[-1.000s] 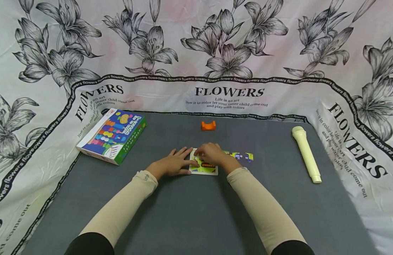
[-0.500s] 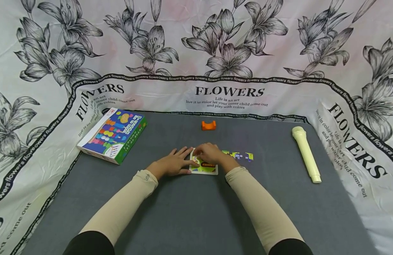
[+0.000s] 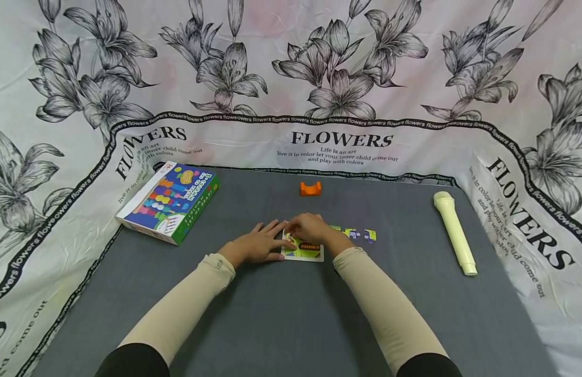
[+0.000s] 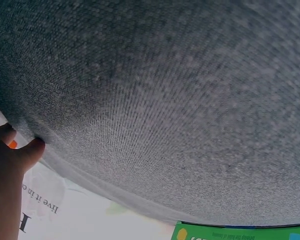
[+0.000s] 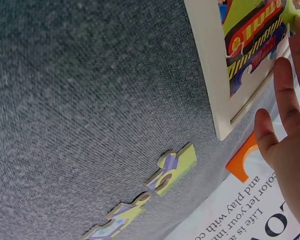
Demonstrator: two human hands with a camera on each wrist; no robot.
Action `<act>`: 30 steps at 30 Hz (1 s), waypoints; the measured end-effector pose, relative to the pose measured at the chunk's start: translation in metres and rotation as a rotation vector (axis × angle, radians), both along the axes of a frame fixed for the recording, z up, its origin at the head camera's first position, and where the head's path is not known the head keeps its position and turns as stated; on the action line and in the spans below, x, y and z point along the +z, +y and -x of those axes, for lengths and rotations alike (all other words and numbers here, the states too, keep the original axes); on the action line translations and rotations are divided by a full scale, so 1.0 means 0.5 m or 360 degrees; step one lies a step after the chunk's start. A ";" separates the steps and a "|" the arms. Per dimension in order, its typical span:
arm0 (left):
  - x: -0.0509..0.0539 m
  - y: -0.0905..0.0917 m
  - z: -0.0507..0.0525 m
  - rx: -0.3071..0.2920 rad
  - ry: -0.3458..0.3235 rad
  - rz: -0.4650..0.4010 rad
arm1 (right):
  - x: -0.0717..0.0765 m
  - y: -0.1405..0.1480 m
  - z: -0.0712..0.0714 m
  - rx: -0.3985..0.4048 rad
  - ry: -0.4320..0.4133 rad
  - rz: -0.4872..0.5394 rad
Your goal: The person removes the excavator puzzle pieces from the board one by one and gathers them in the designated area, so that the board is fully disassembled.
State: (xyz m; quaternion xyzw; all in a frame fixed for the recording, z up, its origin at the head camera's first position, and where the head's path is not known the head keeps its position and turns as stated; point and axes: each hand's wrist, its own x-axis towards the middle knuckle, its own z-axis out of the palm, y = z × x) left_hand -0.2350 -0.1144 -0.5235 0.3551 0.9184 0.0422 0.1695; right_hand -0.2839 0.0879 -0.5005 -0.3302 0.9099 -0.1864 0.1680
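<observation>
A small jigsaw puzzle (image 3: 304,253) in a white frame lies on the grey table, partly filled with a green, red and yellow picture. My left hand (image 3: 255,244) rests against its left edge with fingers spread and the thumb reaching over the frame. My right hand (image 3: 313,229) arches over the upper part of the puzzle. In the right wrist view, its foremost finger is on a green puzzle piece (image 5: 290,16) at the picture's edge; the thumb is out of sight there. Loose puzzle pieces (image 3: 370,235) lie in a row to the right.
An orange curved block (image 3: 310,189) sits beyond the puzzle. A colourful game box (image 3: 170,201) lies at the back left. At the right lies a pale yellow stick (image 3: 454,233) with a knobbed end. Flower-printed cloth (image 3: 340,139) surrounds the grey table (image 3: 281,319).
The head view has shifted slightly. Both hands stay in nearly the same place at the puzzle, the right hand's wrist a touch further left than a second ago.
</observation>
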 end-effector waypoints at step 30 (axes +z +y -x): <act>0.016 0.012 0.004 0.0011 -0.0041 0.0101 | -0.014 0.004 0.008 -0.0039 -0.0066 0.0080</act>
